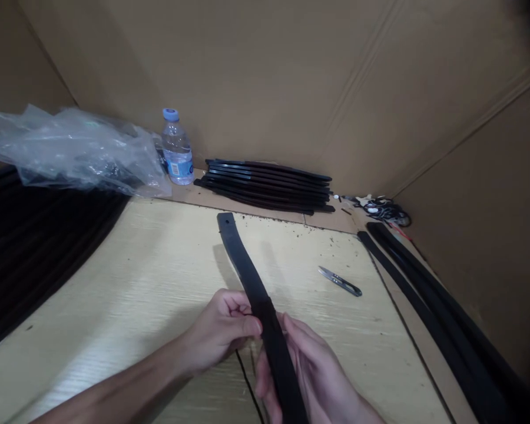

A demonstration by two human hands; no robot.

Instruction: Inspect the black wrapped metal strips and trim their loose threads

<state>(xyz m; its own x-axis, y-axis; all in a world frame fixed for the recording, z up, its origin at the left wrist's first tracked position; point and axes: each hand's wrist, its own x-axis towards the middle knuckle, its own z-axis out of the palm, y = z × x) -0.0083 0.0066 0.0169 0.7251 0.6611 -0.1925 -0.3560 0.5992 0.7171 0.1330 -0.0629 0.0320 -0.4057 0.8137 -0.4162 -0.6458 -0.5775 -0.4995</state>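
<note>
A long, curved black strip [246,259] runs from mid-table down to the bottom edge, with a small hole near its far end. A darker sleeve-like cover [277,344] wraps its nearer part. My left hand [223,330] pinches the strip from the left, thumb on top at the sleeve's edge. On the other side my right hand [311,359] curls around the covered part from beneath and the right; some of its fingers are hidden. A thin black cord [247,377] hangs below my left hand. Thread snips [340,281] lie on the table to the right.
A stack of black strips [269,185] lies by the cardboard wall [247,70], beside a water bottle [177,150]. Clear plastic bags [83,150] rest over dark strips [39,247] at left. Long black strips [424,306] and a tangle of cord scraps [384,210] lie right.
</note>
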